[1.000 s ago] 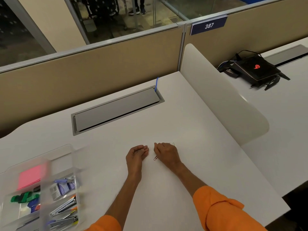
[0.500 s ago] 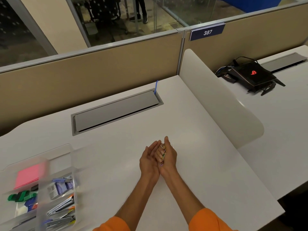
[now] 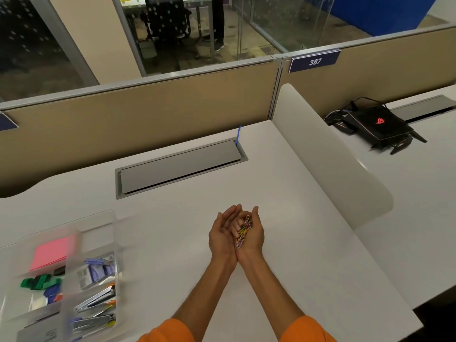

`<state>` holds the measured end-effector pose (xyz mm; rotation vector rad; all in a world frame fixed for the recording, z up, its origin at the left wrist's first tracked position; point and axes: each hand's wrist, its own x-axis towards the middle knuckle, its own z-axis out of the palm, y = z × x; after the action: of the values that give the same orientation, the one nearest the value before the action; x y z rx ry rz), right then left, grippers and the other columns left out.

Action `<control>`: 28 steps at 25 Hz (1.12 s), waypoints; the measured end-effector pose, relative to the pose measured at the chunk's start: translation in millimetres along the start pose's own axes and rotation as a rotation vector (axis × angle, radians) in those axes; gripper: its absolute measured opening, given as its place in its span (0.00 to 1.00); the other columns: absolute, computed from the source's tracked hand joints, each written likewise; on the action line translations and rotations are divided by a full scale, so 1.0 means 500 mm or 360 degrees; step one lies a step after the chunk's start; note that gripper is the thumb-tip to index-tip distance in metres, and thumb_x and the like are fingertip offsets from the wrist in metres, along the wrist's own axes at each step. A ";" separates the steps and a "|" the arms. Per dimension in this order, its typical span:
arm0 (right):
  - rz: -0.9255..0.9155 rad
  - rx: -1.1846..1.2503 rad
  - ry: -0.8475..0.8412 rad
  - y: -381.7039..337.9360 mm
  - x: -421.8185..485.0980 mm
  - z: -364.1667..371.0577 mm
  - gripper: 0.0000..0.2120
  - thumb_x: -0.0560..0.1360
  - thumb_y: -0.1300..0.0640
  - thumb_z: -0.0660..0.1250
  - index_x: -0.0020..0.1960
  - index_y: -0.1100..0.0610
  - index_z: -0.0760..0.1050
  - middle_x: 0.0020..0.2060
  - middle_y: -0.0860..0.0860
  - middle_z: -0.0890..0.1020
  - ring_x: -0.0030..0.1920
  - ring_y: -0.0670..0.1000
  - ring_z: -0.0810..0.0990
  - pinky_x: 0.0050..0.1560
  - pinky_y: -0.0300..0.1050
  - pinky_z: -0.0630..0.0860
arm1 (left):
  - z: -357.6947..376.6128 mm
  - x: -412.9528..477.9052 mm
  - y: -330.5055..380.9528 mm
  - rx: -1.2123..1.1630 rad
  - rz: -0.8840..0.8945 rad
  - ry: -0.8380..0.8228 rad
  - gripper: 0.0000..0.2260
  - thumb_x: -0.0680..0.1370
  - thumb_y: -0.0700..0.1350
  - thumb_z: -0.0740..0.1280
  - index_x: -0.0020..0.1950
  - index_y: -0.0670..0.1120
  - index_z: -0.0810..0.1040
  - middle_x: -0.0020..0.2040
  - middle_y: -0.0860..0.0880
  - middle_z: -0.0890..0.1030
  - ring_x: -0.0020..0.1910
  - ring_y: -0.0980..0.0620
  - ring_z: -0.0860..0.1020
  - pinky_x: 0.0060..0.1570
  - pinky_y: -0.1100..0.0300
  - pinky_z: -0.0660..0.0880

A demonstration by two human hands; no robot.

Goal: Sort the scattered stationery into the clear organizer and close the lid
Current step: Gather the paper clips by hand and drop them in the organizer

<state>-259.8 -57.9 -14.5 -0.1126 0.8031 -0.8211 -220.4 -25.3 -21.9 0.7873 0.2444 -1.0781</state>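
We note: hands palm-down on desk (image 3: 308,267) 1 s ago, now cupped. Right hand (image 3: 255,236) curls fingers round paper clips (image 3: 244,229); left hand (image 3: 222,236) fingers straight, supporting. Organizer (image 3: 108,219) at 8 o'clock; transfer pending.

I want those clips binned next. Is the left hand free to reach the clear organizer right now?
Probably, though not alone: the left hand is cupped against the right hand, which holds the paper clips. Nothing shows on the desk between it and the clear organizer.
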 end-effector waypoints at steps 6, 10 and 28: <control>-0.0108 0.0127 -0.0095 0.018 0.009 0.000 0.26 0.81 0.45 0.53 0.52 0.65 0.80 0.50 0.61 0.83 0.52 0.59 0.81 0.62 0.54 0.74 | 0.000 -0.007 0.013 -0.0198 0.0042 0.0081 0.17 0.82 0.47 0.57 0.57 0.36 0.80 0.57 0.39 0.82 0.57 0.43 0.80 0.60 0.50 0.75; -0.0074 0.0067 -0.0154 0.032 0.000 0.015 0.26 0.82 0.46 0.53 0.59 0.68 0.77 0.55 0.65 0.80 0.57 0.61 0.79 0.67 0.56 0.70 | -0.012 -0.011 0.032 -0.0208 0.0047 0.0135 0.17 0.82 0.47 0.58 0.61 0.36 0.78 0.60 0.39 0.81 0.58 0.44 0.80 0.60 0.51 0.75; 0.0165 -0.0194 -0.0368 0.361 -0.096 0.185 0.27 0.82 0.45 0.52 0.61 0.67 0.76 0.57 0.62 0.81 0.56 0.58 0.82 0.51 0.49 0.81 | -0.229 -0.071 0.317 -0.0687 0.0253 0.0285 0.19 0.79 0.49 0.65 0.66 0.41 0.77 0.65 0.43 0.79 0.64 0.44 0.77 0.66 0.44 0.71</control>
<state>-106.5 81.5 10.2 -0.2674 0.6346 -0.6474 -79.7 114.9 -12.1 0.5032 0.5378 -0.7677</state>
